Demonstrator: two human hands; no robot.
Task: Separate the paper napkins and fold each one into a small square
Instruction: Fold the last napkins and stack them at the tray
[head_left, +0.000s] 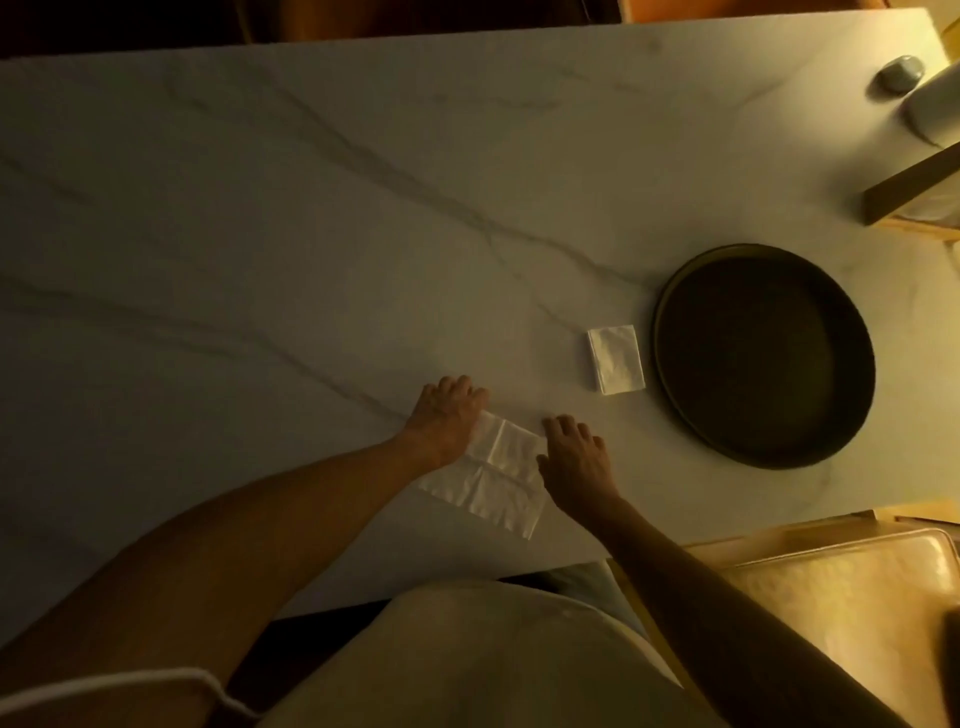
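Head view: a pale veined tabletop (311, 208) fills most of the frame under dim, warm light. Far to the right of both hands and beyond them sits a dark round tray (763, 353), shallow-rimmed. An unfolded napkin (493, 473) lies flat near the tabletop's front edge, creased into quarters, directly between the two hands. The left hand (447, 415) rests on the napkin's far left corner; its fingers are curled down, and the grip state on the paper cannot be determined. The right hand (574, 457) lies at the napkin's right edge, fingers spread and flat, touching or just beside the paper, with nothing clamped. Beyond the right hand, just beside the tray's left rim, lies a stack of folded napkins (616, 358), well apart from both hands. At the top right corner, a small grey rounded object (900, 74) is too blurred to identify. The objects at the right edge are cut off.
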